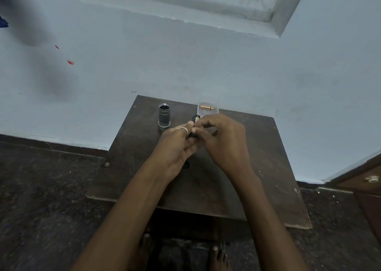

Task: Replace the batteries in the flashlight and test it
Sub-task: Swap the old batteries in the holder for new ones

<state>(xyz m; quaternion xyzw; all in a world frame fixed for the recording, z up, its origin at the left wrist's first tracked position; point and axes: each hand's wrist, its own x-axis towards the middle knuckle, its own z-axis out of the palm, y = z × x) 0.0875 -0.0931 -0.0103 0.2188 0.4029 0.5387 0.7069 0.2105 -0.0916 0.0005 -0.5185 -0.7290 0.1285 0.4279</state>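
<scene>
The dark flashlight body (164, 115) stands upright on the small table (257, 167) at the back left, its open end facing up. My left hand (175, 147), with a ring on one finger, and my right hand (222, 141) meet over the table's middle. Together they grip a black battery holder (194, 119) whose top end, with a gold-tipped battery in it, pokes out above my fingers. Most of the holder is hidden by my fingers. A clear plastic pack (208, 109) with a gold battery (206, 107) lies at the back edge.
The dark wooden table stands against a pale blue wall. A small dark round part (186, 165) lies on the table under my left wrist. A wooden cabinet with a knob (372, 179) is at the right. My bare feet (219, 258) show below the table's front edge.
</scene>
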